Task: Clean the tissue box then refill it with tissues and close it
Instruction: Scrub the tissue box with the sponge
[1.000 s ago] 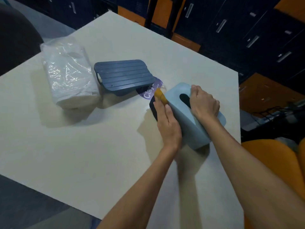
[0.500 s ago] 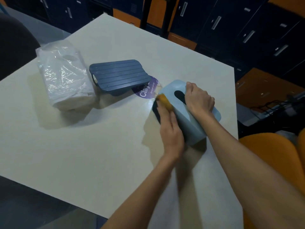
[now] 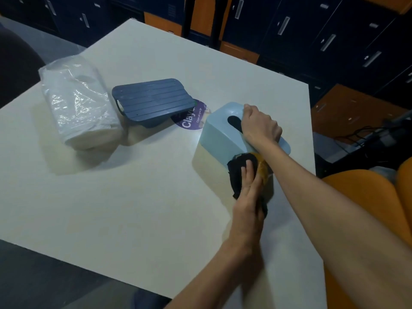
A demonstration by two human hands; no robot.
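Two hands on the tissue box [image 3: 219, 134]: your right hand [image 3: 259, 128] clamps its top, your left hand [image 3: 247, 197] presses a cloth [image 3: 239, 172] to its side.
The box sits slot up on the right part of the table [image 3: 111, 208], directly under your right hand, whose fingers curl over the top beside the slot. Your left hand lies flat, fingers straight, pushing the dark, yellow-backed cloth against the wall at the near corner. Your right hand covers the slot's near half and its fingertips are out of sight; your left palm hides the cloth's lower part. Half a second ago the cloth was at the box's far end, by the purple sticker [image 3: 189, 121].
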